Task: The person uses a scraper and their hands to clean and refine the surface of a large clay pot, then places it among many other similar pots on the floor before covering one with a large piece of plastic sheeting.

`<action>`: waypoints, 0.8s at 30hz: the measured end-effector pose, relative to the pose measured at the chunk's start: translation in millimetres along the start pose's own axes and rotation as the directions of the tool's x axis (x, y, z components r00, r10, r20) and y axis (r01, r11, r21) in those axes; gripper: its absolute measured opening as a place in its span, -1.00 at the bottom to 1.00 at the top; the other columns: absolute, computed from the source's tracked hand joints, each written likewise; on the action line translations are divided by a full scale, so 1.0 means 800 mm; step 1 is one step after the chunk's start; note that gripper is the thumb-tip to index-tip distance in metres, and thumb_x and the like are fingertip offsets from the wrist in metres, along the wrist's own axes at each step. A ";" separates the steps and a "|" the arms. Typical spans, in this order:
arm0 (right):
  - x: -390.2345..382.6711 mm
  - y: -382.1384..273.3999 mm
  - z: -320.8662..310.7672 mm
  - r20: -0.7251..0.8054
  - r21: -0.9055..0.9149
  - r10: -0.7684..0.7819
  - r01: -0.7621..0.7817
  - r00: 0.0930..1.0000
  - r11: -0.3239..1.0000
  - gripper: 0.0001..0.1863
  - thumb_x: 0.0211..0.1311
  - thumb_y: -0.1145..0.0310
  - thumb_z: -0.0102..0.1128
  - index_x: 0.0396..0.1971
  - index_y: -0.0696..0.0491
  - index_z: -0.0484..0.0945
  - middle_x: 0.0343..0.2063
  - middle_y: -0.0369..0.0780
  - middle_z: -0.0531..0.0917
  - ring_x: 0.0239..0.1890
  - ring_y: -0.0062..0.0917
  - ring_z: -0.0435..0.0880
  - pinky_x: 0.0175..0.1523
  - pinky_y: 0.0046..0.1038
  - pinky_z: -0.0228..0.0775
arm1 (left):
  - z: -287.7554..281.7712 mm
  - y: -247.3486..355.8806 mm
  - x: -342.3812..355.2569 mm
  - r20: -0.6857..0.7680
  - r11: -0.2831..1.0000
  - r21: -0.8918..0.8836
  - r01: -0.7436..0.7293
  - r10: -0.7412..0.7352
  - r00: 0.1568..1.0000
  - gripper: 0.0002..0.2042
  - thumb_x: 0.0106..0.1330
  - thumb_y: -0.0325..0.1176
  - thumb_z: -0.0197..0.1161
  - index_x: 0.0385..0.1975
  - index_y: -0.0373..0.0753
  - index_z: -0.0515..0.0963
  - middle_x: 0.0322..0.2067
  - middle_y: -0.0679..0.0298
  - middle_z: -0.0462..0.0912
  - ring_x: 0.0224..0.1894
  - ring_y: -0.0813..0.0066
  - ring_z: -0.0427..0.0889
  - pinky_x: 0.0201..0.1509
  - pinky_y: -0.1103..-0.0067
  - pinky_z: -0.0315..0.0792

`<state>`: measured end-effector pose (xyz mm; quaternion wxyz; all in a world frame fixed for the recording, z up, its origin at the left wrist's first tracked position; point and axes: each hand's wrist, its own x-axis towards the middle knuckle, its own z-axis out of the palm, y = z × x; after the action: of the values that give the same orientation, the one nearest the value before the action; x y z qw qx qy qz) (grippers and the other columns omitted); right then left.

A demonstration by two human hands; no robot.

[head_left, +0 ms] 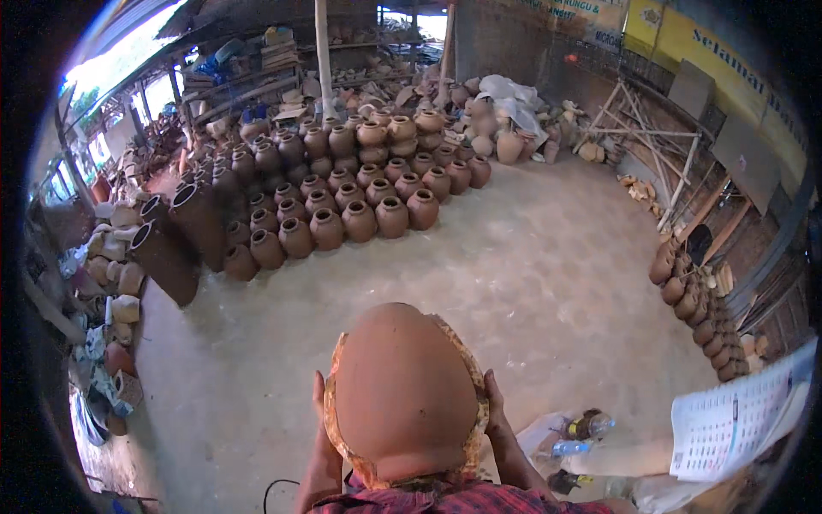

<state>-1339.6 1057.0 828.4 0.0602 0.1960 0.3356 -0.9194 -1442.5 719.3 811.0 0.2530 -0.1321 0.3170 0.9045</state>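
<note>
**Careful with that big clay pot (404, 385)**

It's sandwiched between the left hand (320, 413) and right hand (499, 413), both gripping it by the crusty edging (473, 439) alongside. If one palm slackens, it could probably slip; squeeze unevenly and that edging might crumble.

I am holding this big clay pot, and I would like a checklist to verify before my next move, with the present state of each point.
1. Both sides of the large clay pot held: ok, left hand and right hand are at opposite sides.
2. Mottled strips along both sides: ok, one shows by each hand.
3. Pot's underside supported: cannot tell, hidden.
4. Held pot apart from the pot rows: ok, floor shows between.
5. Blue bottle out of the right forearm's way: cannot tell, it shows nearby but depth is unclear.
</note>
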 end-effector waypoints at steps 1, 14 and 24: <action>0.035 -0.021 -0.008 -0.013 -0.006 -0.006 0.005 1.000 1.000 -0.22 0.63 -0.25 -0.12 0.50 0.09 0.36 0.39 -0.07 0.52 0.36 -0.21 0.56 0.50 -0.11 0.36 | 0.017 0.004 0.049 0.017 1.000 0.005 0.017 -0.017 1.000 -0.23 0.50 0.38 -0.01 0.38 -0.19 0.51 0.27 0.15 0.65 0.22 0.19 0.64 0.32 0.21 0.51; 0.480 -0.308 -0.080 -0.413 -0.207 -0.343 0.280 0.843 0.937 -0.35 0.54 -0.06 0.14 0.35 0.16 0.49 0.18 -0.03 0.66 0.16 -0.21 0.68 0.32 -0.13 0.52 | 0.214 0.066 0.700 0.034 0.974 0.139 0.180 -0.187 0.982 -0.45 0.42 0.13 0.14 0.21 -0.13 0.62 0.08 0.16 0.73 0.01 0.23 0.69 0.12 0.24 0.57; 0.818 -0.554 -0.244 -0.543 -0.461 -0.547 0.319 0.637 0.828 -0.59 0.41 0.13 0.27 -0.01 0.18 0.63 -0.08 -0.13 0.72 -0.02 -0.32 0.69 0.15 -0.16 0.55 | 0.410 0.047 1.110 -0.037 0.955 0.136 0.264 -0.262 0.964 -0.41 0.35 0.10 0.19 0.25 -0.17 0.58 0.06 0.08 0.74 0.01 0.16 0.71 0.11 0.19 0.58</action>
<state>-1984.0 1535.9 693.5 -0.2556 0.4043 0.5176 -0.7095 -2231.8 1236.0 725.8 0.3767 -0.1635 0.3617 0.8370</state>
